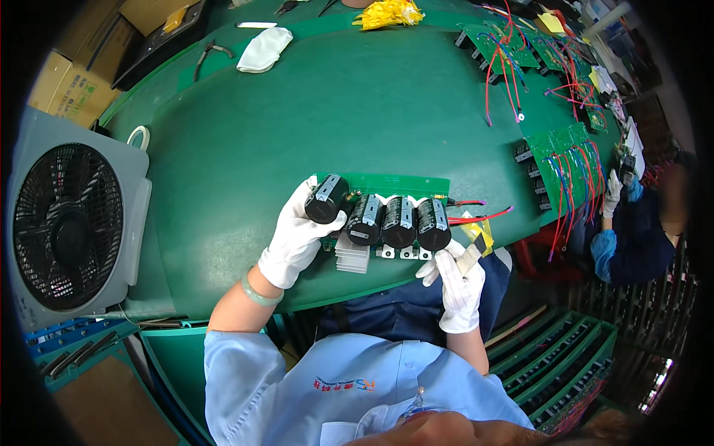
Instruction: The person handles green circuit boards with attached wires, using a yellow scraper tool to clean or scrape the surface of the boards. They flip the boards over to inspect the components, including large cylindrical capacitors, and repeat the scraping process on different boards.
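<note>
A green circuit board (394, 183) with several large black cylindrical capacitors (399, 223) is tilted up near the table's front edge. My left hand (291, 241), in a white glove, grips its left end, the fingers round the leftmost capacitor. Below the capacitors a finned silver heat sink (352, 255) sticks out, and red wires (482, 218) run off the board's right end. In my white-gloved right hand (459, 290), closed just below the rightmost capacitor, is a small pale flat piece (468, 260). Right beside it shows a yellow-and-black piece (480, 235), its kind unclear.
A grey box fan (71, 223) stands at the left. Pliers (211, 58), a white cloth (265, 50) and a yellow bundle (388, 13) lie along the far side. More wired boards (565, 167) rest at the right, where a co-worker's gloved hand (612, 195) shows.
</note>
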A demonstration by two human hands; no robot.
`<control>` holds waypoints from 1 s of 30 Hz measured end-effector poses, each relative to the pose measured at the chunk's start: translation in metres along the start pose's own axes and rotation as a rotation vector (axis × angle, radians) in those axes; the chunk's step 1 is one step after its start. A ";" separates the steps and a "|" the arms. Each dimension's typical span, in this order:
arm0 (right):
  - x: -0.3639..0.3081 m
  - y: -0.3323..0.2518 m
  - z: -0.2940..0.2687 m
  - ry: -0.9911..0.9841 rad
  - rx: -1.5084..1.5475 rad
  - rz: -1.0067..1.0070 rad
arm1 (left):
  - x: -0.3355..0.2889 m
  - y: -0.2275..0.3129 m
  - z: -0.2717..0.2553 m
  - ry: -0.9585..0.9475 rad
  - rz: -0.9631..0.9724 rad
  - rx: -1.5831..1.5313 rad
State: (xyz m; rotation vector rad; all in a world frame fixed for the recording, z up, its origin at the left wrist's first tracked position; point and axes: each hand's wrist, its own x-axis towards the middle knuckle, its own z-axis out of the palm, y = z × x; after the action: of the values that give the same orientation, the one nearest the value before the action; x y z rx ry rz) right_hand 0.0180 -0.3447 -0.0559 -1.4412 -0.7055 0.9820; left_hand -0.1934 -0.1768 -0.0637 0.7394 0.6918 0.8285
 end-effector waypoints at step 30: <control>0.031 0.026 -0.008 -0.022 -0.041 0.048 | 0.013 0.016 -0.020 -0.300 -0.055 0.446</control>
State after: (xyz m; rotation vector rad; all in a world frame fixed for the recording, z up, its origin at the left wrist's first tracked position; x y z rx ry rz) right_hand 0.0367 -0.3246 -0.0871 -1.4912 -0.7140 1.0274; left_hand -0.2084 -0.1525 -0.0652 1.2131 0.6274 0.4985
